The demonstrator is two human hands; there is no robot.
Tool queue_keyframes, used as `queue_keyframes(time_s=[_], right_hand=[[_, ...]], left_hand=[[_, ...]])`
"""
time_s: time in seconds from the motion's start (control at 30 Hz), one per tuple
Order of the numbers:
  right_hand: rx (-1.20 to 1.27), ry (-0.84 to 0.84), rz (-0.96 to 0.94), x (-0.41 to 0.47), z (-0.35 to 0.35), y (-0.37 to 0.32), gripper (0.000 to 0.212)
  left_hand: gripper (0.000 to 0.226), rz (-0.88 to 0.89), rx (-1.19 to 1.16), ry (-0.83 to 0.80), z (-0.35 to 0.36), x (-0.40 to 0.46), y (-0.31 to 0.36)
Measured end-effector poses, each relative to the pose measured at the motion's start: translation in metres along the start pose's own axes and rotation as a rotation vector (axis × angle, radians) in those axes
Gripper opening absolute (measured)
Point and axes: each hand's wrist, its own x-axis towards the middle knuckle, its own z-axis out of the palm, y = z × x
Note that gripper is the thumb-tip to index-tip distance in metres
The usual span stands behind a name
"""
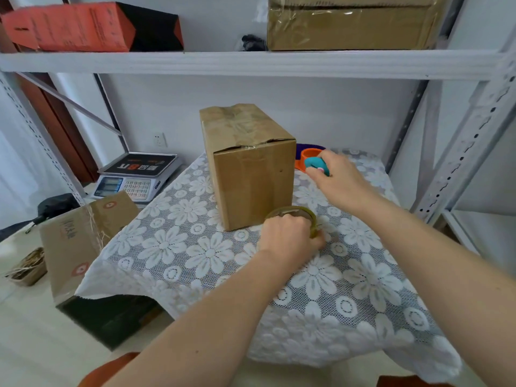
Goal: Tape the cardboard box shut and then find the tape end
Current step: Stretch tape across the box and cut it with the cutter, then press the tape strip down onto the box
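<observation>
Box [248,169] is standing upright on the lace-covered surface [195,247], taped seam on top running away from the viewer; the tape looks already laid, so the box part is judged done. Roll [293,216] is sitting at the box's near right corner, just beside it, tilted up on edge.

Left hand [287,238] is gripping the roll from the near side, fingers curled over the rim, forearm coming in low from bottom centre. It is the nearer hand to the roll, in fact on it.

Right hand [339,177] is reaching out to the right of the box, curled around a small teal cutter [315,164], near an orange holder [308,157] behind. It is apart from the roll.

Tape end not visible on the roll from here; likely needs the right hand freed, then brought down and left to the roll to feel round the rim.
</observation>
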Motion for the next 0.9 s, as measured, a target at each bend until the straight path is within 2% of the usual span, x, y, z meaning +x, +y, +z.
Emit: queue_keyframes(time_s=[0.13,0.27,0.37,0.47,0.53,0.63,0.73,0.83,0.9], right_hand=[[-0.010,-0.020,0.140,-0.003,0.007,0.029,0.028],[0.054,-0.085,0.294,-0.012,0.020,0.047,0.034],[0.011,-0.141,0.431,-0.016,0.034,0.056,0.044],[-0.084,-0.190,0.475,-0.018,0.039,0.058,0.042],[-0.133,-0.160,0.452,-0.017,0.038,0.053,0.037],[0.027,0.043,0.329,-0.007,0.035,0.037,0.047],[0.235,0.114,0.168,0.003,0.031,0.008,0.058],[0.433,0.090,0.080,0.010,0.030,-0.028,0.066],[0.537,0.070,0.047,0.016,0.032,-0.046,0.069]], left_hand=[[0.035,0.107,0.098,0.031,0.010,0.001,0.002],[0.034,0.084,0.118,0.033,0.016,0.001,0.001],[0.041,0.068,0.119,0.063,0.015,-0.001,0.003],[0.053,0.045,0.080,0.102,0.015,-0.003,0.004],[0.050,0.076,0.004,0.249,0.014,-0.003,-0.003],[0.034,0.136,-0.104,0.550,0.003,0.002,-0.017],[0.049,0.100,-0.113,0.799,-0.023,0.009,-0.036],[0.062,-0.085,-0.118,0.838,-0.047,0.018,-0.057],[0.057,-0.248,-0.168,0.760,-0.059,0.023,-0.071]])
